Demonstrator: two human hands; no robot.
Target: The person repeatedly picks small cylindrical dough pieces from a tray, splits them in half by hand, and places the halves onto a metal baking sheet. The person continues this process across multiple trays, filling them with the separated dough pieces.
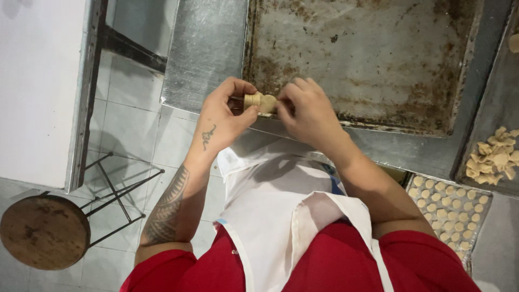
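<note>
Dough [261, 101], a small pale piece with a ridged end on its left side, sits pinched between both hands just above the near rim of a tray [378, 59]. Left hand [224, 113] curls around the ridged end, thumb underneath and fingers bent over the top, gripping it; a tattoo shows on the wrist and a larger one runs along the forearm. Right hand [308, 111] closes on the other end, fingertips pressed against the dough, so the two hands nearly touch. Both are held over the edge of the metal surface [205, 54], in front of the person's white apron [281, 200], which is worn over a red shirt. That tray is a large, worn, stained metal sheet lying flat on the surface, its bottom bare. To the right, on a second tray [486, 119], lies a heap [494, 157] of shaped dough pieces, well apart from the hands. Lower right, below the surface edge, a third tray [419, 181] holds rows of small round dough discs [451, 211]. At the lower left a round wooden stool [43, 230] with black metal legs stands on the tiled floor [135, 135].
</note>
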